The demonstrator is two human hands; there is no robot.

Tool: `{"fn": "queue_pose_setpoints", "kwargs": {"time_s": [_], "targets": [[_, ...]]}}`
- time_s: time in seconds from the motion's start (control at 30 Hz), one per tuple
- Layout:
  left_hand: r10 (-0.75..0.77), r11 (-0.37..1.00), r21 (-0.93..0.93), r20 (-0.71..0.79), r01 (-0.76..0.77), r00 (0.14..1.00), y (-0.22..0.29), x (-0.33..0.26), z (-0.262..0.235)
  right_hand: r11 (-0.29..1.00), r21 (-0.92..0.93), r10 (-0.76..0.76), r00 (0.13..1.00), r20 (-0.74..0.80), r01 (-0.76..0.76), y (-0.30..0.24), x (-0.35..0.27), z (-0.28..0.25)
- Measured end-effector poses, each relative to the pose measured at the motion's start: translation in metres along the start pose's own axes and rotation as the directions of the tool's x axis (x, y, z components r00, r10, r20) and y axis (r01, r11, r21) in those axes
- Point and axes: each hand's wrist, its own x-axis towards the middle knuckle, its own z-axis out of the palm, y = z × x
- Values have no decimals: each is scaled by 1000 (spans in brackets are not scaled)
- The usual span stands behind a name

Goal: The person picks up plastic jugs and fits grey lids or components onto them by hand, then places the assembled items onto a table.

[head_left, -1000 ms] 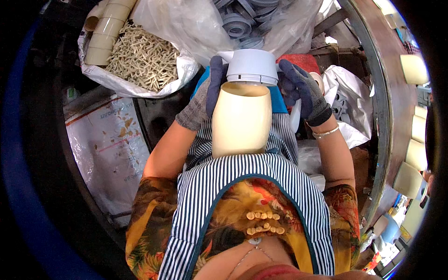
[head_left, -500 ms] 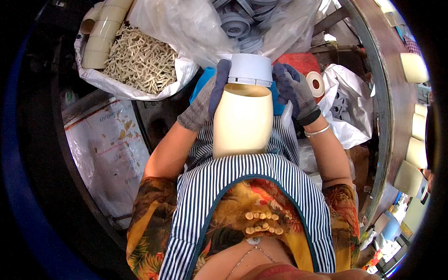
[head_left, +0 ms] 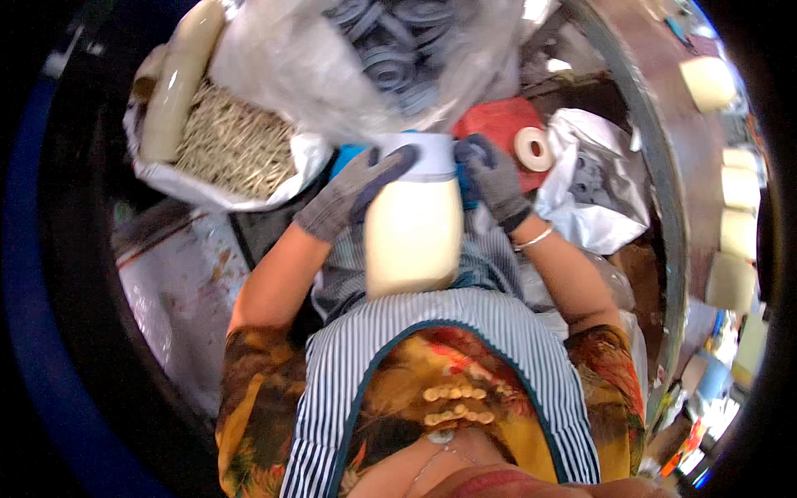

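Note:
A cream plastic barrel-shaped shell (head_left: 413, 236) stands upright in my lap, slightly blurred. Its top now meets a pale grey-white plastic collar (head_left: 433, 158), which sits over the opening and hides it. My left hand (head_left: 374, 184), in a grey and navy glove, grips the collar's left side with its thumb across the front. On the opposite side, my gloved right hand (head_left: 491, 176) presses its curled fingers against the collar.
A white sack (head_left: 212, 197) of small beige sticks stands at the left, with cream tubular pieces (head_left: 173, 91). Grey rings (head_left: 390, 66) fill a clear bag ahead. A red item (head_left: 498, 124) with a cream ring (head_left: 532, 149) lies right. Cream shells (head_left: 708, 83) line the bench (head_left: 697, 166).
The collar has come down from above the shell onto its top, and both hands have lowered with it. The view has shifted and blurred slightly.

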Motion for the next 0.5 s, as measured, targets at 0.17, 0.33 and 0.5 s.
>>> {"fn": "queue_pose_setpoints", "kwargs": {"time_s": [0.17,0.33,0.5], "targets": [[-1,968,250,85,-20,996,-11,-6,1,932,-179,-304,948,97,317,2,6,0],[-478,791,-426,17,439,878,32,2,6,989,-15,-146,988,-58,145,-9,-8,4],[23,988,153,-50,-15,998,24,-2,5,998,-43,-52,999,-9,52,-10,-7,2]]}}
